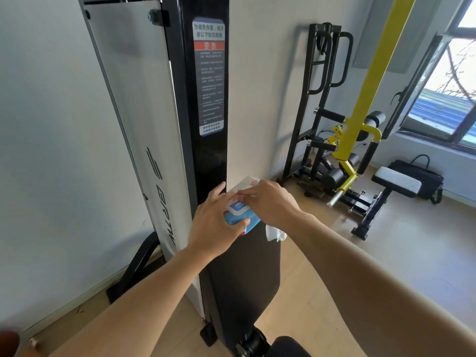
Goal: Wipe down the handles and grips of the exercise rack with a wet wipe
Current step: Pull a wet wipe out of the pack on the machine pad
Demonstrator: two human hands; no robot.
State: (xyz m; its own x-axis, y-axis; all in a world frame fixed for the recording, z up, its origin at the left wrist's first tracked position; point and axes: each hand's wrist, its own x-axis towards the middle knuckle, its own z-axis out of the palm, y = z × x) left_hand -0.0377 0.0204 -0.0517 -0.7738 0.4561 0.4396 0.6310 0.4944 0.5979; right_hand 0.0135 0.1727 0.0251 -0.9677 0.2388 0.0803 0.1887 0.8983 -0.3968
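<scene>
- The wet-wipe pack [238,210], blue and white, lies at the top edge of a black padded bench [247,274], just beside the black upright [208,150] of the machine.
- The left hand [215,228] steadies the pack, fingers spread across its near end, thumb on its front.
- The right hand [270,202] reaches over the label, fingers pressed together in a pinch at the opening; what they pinch cannot be made out.
- A white wipe [275,233] shows below the right wrist, partly hidden.
- Judged from this, the task has barely begun: a wipe is being fetched and no handle has been touched.
- The exercise rack [324,104] with its black grips stands well apart by the far wall, near a yellow machine [360,119].
- The pack's far end is covered by the hands.
</scene>
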